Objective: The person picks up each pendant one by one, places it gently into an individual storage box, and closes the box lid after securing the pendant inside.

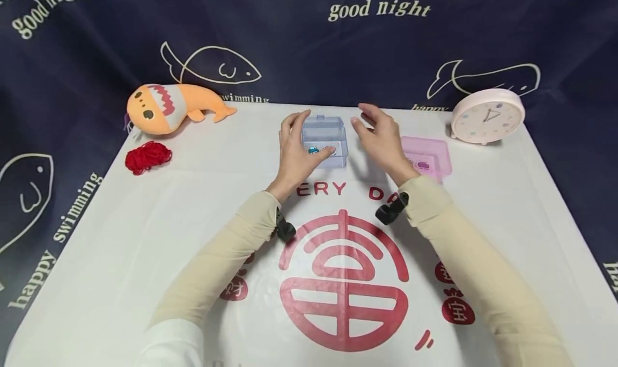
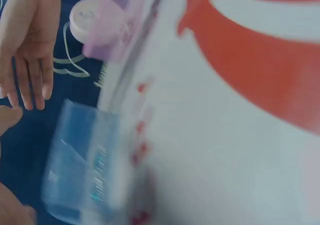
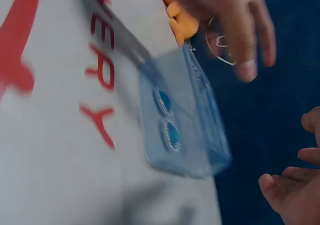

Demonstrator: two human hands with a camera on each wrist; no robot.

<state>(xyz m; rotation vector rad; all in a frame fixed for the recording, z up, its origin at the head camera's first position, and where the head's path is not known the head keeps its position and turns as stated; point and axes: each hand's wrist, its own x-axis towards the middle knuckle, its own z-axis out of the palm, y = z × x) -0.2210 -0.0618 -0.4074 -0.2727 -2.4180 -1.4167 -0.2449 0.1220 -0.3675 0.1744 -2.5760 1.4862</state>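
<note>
- The clear blue box (image 1: 324, 141) stands on the white mat (image 1: 145, 238) at about 12 o'clock from the mat's big red emblem (image 1: 343, 281), near the far edge
- Two round blue pieces (image 1: 319, 150) show through the box's front wall in the head view; the right wrist view shows them (image 3: 167, 120) as two discs, one beside the other
- The left hand (image 1: 296, 149) sits at the box's 9 o'clock side, thumb at the lower front corner and fingers curved up along the left wall; it looks to be touching the box, but whether it truly grips cannot be told
- The right hand (image 1: 379, 136) hovers at the box's 3 o'clock, fingers spread and relaxed, apart from the box and holding nothing
- In the left wrist view the right hand (image 2: 27, 45) shows with straight fingers above the blurred box (image 2: 85, 165)
- The two hands are apart, with the box between them
- A pink lid (image 1: 427, 155) lies flat at 3 o'clock of the right hand, just beside it
- A pink alarm clock (image 1: 487, 116) stands at the mat's 2 o'clock corner
- An orange plush fish (image 1: 169, 107) lies at the 10 o'clock corner, and a bundle of red yarn (image 1: 147, 156) lies near it at its 6 o'clock
- A dark blue printed cloth (image 1: 96, 50) hangs behind and around the mat
</note>
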